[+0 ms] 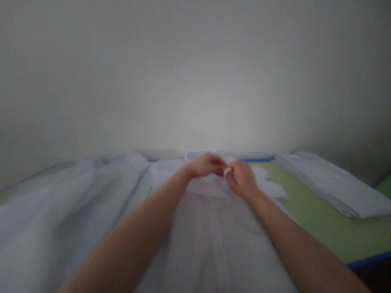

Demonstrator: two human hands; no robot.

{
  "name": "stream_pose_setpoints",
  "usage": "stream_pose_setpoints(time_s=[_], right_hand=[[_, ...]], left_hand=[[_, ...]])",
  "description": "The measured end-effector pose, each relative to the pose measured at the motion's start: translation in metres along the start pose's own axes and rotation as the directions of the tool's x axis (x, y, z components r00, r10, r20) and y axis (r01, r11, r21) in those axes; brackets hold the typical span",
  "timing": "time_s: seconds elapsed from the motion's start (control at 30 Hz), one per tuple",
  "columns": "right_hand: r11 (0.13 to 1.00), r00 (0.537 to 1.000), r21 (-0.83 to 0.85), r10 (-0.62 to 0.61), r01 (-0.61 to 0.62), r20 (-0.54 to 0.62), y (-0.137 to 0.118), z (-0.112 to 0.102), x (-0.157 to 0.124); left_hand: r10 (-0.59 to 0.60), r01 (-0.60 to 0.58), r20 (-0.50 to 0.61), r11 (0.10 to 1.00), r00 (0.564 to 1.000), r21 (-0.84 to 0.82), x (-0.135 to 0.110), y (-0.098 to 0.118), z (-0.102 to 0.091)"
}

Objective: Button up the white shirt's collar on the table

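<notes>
A white shirt (195, 240) lies spread in front of me, with a placket down its middle and a folded white band (195, 154) at its far end. Over that far end my two hands meet. My right hand (242, 179) is closed around a small white piece of fabric (227, 172), which shows between thumb and fingers. Just left of it, my left hand (207, 165) has its fingers curled together against the same spot; what they pinch is hidden. Loose white cloth (271, 189) sticks out beyond my right hand.
A stack of folded white cloth (336, 185) lies on the green table top (324, 228) at the right. More rumpled white fabric (70, 211) covers the left side. Blue edging (369, 259) rims the table, and a plain wall (195, 73) rises behind it.
</notes>
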State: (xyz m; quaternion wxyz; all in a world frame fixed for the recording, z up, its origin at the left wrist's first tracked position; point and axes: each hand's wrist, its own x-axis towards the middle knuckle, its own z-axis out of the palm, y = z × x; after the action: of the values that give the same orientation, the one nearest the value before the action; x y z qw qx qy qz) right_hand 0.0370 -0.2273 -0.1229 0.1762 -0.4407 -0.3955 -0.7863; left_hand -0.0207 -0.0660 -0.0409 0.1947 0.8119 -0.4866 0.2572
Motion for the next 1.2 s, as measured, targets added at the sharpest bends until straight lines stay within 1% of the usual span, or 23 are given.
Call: stream_pose_setpoints(time_s=[0.07, 0.17, 0.23, 0.3, 0.37, 0.4, 0.47, 0.5, 0.53, 0.57, 0.6, 0.67, 0.73, 0.77, 0.83, 0.9, 0.93, 1.07, 1.13, 1.2], right_hand=[[0.999, 0.999, 0.035, 0.035, -0.034, -0.026, 0.000, 0.000, -0.001], [0.981, 0.984, 0.131, 0.154, -0.142, -0.085, 0.001, 0.002, -0.003], [0.950, 0.955, 0.209, 0.263, -0.233, -0.133, 0.002, 0.004, -0.004], [0.892, 0.915, 0.317, 0.379, -0.322, -0.138, 0.003, 0.005, -0.004], [0.791, 0.876, 0.464, 0.478, -0.399, -0.062, 0.004, 0.006, -0.002], [0.718, 0.857, 0.547, 0.515, -0.430, -0.003, 0.004, 0.006, -0.001], [0.536, 0.818, 0.701, 0.562, -0.471, 0.121, 0.006, 0.006, 0.000], [0.446, 0.799, 0.753, 0.576, -0.484, 0.172, 0.006, 0.007, 0.000], [0.374, 0.781, 0.784, 0.587, -0.495, 0.212, 0.008, 0.008, 0.000], [0.327, 0.767, 0.796, 0.591, -0.509, 0.247, 0.009, 0.009, -0.001], [0.304, 0.758, 0.795, 0.592, -0.526, 0.274, 0.011, 0.010, -0.001], [0.291, 0.743, 0.771, 0.585, -0.566, 0.325, 0.014, 0.012, -0.002], [0.279, 0.729, 0.751, 0.578, -0.599, 0.367, 0.017, 0.014, -0.002], [0.292, 0.726, 0.734, 0.574, -0.613, 0.378, 0.018, 0.014, -0.002], [0.369, 0.740, 0.684, 0.554, -0.629, 0.382, 0.019, 0.014, -0.002], [0.454, 0.764, 0.636, 0.525, -0.624, 0.375, 0.020, 0.012, -0.002], [0.473, 0.771, 0.625, 0.514, -0.621, 0.376, 0.021, 0.011, -0.002], [0.477, 0.774, 0.621, 0.496, -0.622, 0.393, 0.023, 0.012, -0.003], [0.511, 0.784, 0.600, 0.481, -0.615, 0.393, 0.024, 0.015, -0.004], [0.565, 0.795, 0.563, 0.480, -0.604, 0.371, 0.026, 0.019, -0.004]], left_hand=[[0.046, -0.045, -0.048, 0.999, 0.998, 0.031, 0.002, -0.001, 0.002], [0.098, -0.091, -0.084, 0.993, 0.992, 0.080, 0.003, 0.001, 0.007], [0.132, -0.121, -0.078, 0.984, 0.988, 0.130, 0.002, 0.004, 0.010], [0.178, -0.159, -0.077, 0.966, 0.981, 0.205, 0.000, 0.008, 0.012], [0.225, -0.178, -0.108, 0.927, 0.968, 0.330, -0.001, 0.012, 0.014], [0.249, -0.174, -0.136, 0.895, 0.959, 0.410, -0.001, 0.013, 0.016], [0.308, -0.152, -0.187, 0.807, 0.933, 0.571, -0.001, 0.015, 0.018], [0.347, -0.149, -0.195, 0.755, 0.918, 0.639, 0.000, 0.016, 0.019], [0.388, -0.161, -0.182, 0.702, 0.904, 0.694, 0.000, 0.016, 0.021], [0.424, -0.185, -0.151, 0.652, 0.893, 0.736, 0.000, 0.016, 0.022], [0.450, -0.212, -0.110, 0.606, 0.886, 0.767, 0.001, 0.015, 0.023], [0.470, -0.253, -0.033, 0.532, 0.882, 0.808, 0.000, 0.013, 0.025], [0.460, -0.262, 0.012, 0.484, 0.888, 0.835, -0.001, 0.011, 0.025], [0.450, -0.262, 0.029, 0.464, 0.892, 0.846, -0.002, 0.009, 0.025], [0.431, -0.262, 0.056, 0.436, 0.901, 0.861, -0.003, 0.006, 0.024], [0.425, -0.269, 0.072, 0.424, 0.902, 0.865, -0.004, 0.004, 0.023], [0.429, -0.275, 0.076, 0.423, 0.900, 0.863, -0.004, 0.003, 0.023], [0.459, -0.295, 0.078, 0.426, 0.885, 0.855, -0.004, -0.001, 0.022], [0.455, -0.300, 0.087, 0.422, 0.886, 0.856, -0.004, -0.003, 0.022], [0.449, -0.302, 0.095, 0.416, 0.888, 0.857, -0.004, -0.004, 0.022]])
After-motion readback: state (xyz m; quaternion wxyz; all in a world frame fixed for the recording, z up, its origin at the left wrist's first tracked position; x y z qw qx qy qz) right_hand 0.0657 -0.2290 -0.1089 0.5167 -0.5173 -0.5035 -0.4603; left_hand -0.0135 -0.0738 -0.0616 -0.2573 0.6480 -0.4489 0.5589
